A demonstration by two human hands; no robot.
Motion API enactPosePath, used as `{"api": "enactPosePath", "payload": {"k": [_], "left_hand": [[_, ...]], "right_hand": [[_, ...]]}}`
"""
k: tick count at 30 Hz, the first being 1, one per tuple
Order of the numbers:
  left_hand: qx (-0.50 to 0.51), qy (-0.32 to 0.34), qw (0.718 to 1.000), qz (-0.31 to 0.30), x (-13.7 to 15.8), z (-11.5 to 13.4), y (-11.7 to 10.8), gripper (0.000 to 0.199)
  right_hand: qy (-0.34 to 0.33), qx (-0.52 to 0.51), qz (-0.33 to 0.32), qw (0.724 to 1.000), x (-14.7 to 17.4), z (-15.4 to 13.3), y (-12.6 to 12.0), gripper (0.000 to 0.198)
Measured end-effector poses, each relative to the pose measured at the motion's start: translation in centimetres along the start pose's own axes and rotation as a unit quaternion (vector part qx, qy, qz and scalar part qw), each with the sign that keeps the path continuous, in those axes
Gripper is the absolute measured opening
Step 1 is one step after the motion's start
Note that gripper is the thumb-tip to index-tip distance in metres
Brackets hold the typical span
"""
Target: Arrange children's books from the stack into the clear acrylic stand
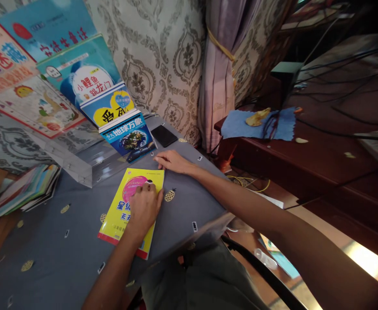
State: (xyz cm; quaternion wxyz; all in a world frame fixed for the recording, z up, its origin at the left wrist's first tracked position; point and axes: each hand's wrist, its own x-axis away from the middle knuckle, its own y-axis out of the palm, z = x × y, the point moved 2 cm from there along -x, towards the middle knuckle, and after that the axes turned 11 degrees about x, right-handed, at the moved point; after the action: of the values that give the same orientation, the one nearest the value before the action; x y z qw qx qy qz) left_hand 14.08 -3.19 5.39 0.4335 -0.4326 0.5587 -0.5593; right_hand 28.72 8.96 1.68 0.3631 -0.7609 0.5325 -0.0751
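Note:
A yellow book [114, 219] with a pink circle and a red lower edge lies closed and slanted on the grey tablecloth. My left hand [144, 206] rests on its cover, palm down, the fingers slightly bent and covering part of the title. Just beyond the book's upper right corner, my right hand [173, 162] lies on the table, loosely curved, with nothing visible in it. Its fingertips are partly hidden. Behind it is a dark phone-like slab [164, 135], lying flat beside a blue book with a globe picture [132, 140].
A clear acrylic stand [75, 165] holds several upright books at the back left. A stack of thin books [27, 191] lies at the left. To the right, a dark red wooden surface [256, 150] carries a blue cloth [235, 124] and loose cables. The table edge drops off near my lap.

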Motion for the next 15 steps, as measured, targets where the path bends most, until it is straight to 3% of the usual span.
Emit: {"api": "enactPosePath", "payload": {"k": [7, 15], "left_hand": [[-0.003, 0.037, 0.998, 0.043, -0.2, -0.7, 1.1, 0.039], [0.075, 0.087, 0.990, 0.082, -0.8, -1.7, 3.3, 0.042]], "right_hand": [[-0.033, 0.017, 0.032, 0.999, 1.0, -0.7, -0.5, 0.031], [-0.112, 0.044, -0.075, 0.990, -2.0, -1.6, 2.3, 0.033]]}}
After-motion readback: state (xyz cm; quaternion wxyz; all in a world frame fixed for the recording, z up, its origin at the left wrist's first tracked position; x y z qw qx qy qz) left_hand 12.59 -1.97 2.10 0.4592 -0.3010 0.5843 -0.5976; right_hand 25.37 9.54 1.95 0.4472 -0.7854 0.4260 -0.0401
